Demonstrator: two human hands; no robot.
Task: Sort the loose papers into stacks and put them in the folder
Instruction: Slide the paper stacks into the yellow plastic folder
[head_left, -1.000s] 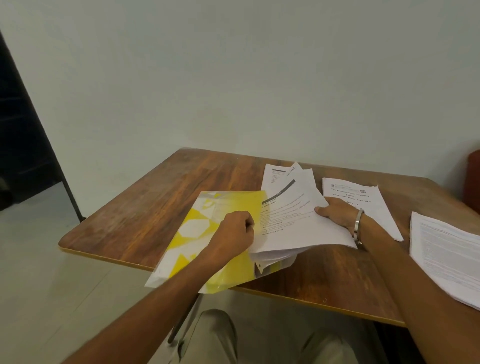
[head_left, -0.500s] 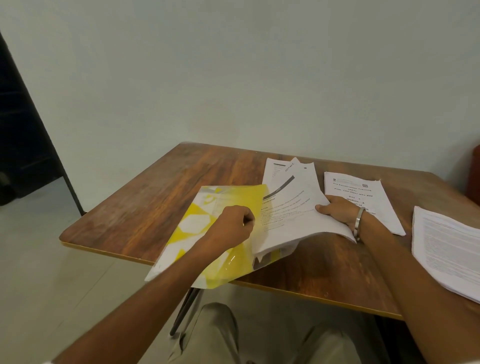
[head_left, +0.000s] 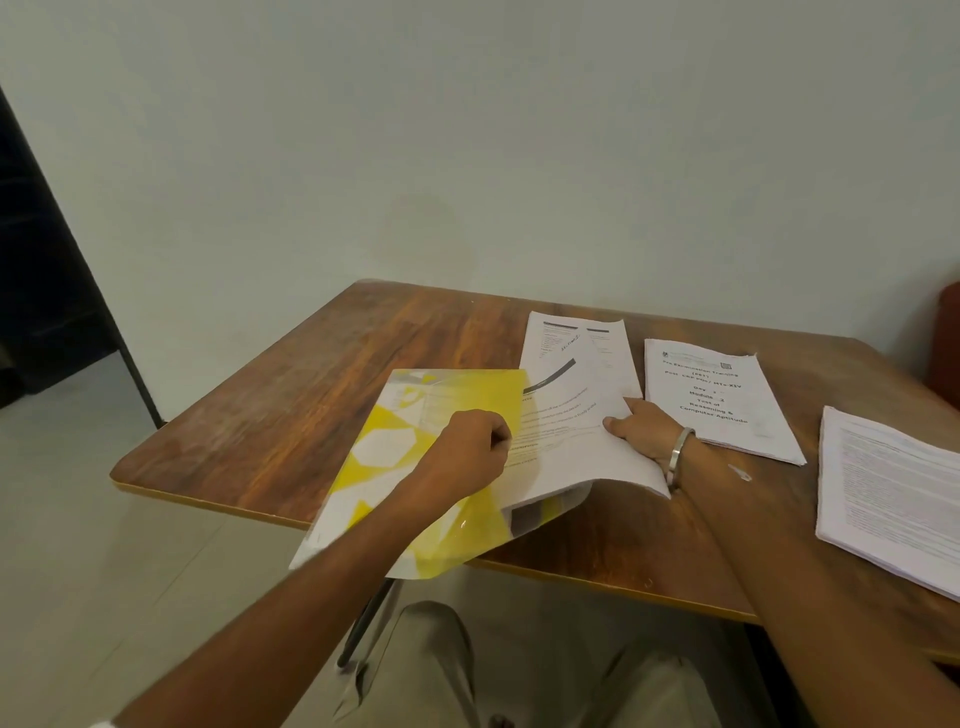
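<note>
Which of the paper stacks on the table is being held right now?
The stack at the folder, gripped by the right hand. The titled stack and the far-right stack lie untouched.

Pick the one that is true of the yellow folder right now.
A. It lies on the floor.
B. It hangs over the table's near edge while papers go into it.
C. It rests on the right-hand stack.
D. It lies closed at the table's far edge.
B: the yellow folder overhangs the table near edge, left hand pinching its cover, right hand holding papers at its opening.
</note>
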